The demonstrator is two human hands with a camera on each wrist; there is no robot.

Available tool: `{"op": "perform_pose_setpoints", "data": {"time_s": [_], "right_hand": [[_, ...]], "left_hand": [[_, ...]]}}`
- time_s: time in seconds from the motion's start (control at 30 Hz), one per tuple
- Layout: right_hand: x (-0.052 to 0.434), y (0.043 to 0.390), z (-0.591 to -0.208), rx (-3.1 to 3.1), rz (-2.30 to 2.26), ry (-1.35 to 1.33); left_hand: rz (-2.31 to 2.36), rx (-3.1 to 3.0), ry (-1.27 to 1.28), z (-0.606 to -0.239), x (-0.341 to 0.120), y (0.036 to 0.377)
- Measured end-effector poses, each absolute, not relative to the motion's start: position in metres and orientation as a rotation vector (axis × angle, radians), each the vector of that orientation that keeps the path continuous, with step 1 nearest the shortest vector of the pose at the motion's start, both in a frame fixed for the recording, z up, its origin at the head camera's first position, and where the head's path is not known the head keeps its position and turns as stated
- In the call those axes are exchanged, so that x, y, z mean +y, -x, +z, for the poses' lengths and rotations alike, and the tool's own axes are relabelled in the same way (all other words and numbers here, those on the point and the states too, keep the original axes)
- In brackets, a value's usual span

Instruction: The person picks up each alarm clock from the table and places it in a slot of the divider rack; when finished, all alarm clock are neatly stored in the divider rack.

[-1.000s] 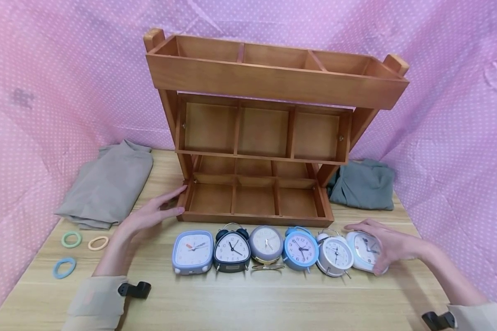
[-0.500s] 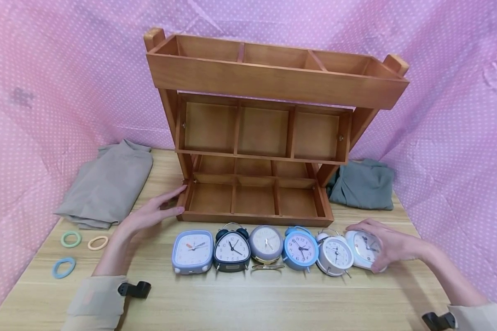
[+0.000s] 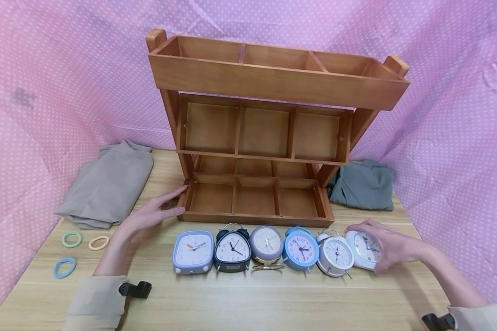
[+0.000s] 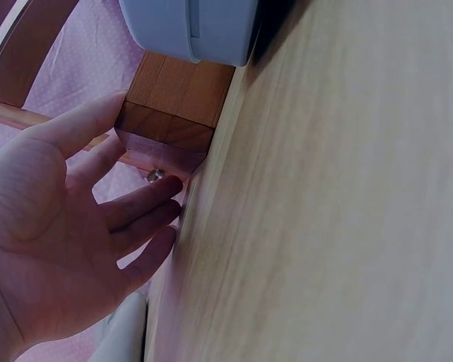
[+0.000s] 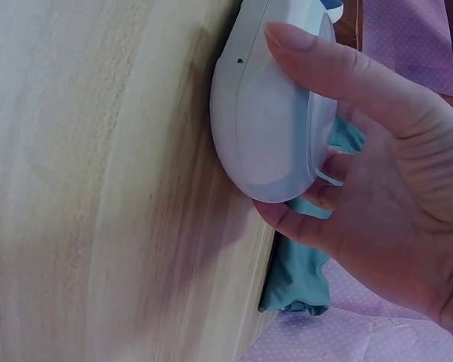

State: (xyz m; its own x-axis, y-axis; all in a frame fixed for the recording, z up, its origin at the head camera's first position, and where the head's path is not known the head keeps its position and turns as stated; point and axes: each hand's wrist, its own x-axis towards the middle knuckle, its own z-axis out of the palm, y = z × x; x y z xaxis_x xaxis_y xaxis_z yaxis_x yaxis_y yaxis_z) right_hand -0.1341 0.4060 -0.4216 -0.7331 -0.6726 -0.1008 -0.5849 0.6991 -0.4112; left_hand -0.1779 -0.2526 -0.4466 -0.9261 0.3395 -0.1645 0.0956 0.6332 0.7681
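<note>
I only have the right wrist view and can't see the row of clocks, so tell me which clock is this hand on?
Observer: The right hand grips the white clock at the right end of a row of six clocks.
Operator: What stands next to it?
Observer: A silver twin-bell clock is right beside it, on its left; whether they touch I cannot tell.
Operator: Where is the other hand?
Observer: The left hand rests flat on the table, with straight fingertips touching the lower left corner of the wooden shelf rack.
Operator: Anything in the rack?
Observer: The compartments in view hold nothing.
</note>
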Motion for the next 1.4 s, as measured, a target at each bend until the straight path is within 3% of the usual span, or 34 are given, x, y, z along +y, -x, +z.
{"op": "perform_pose_setpoints", "data": {"time_s": [0.37,0.73,1.07,1.4], "right_hand": [[0.409,0.142,-0.415,2.706,-0.528,0.96],[0.4,0.166,-0.379,2.788,-0.432,1.013],[0.355,0.185,-0.351,2.767,-0.429,1.211],[0.293,0.203,-0.344,2.645,-0.475,1.089]], "left_hand": [[1.214,2.549,-0.388,-0.447,-0.253,0.177],[1.227,2.542,-0.373,-0.449,-0.252,0.177],[1.211,2.542,-0.372,-0.448,-0.253,0.177],[1.218,2.529,-0.337,-0.453,-0.254,0.18]]}}
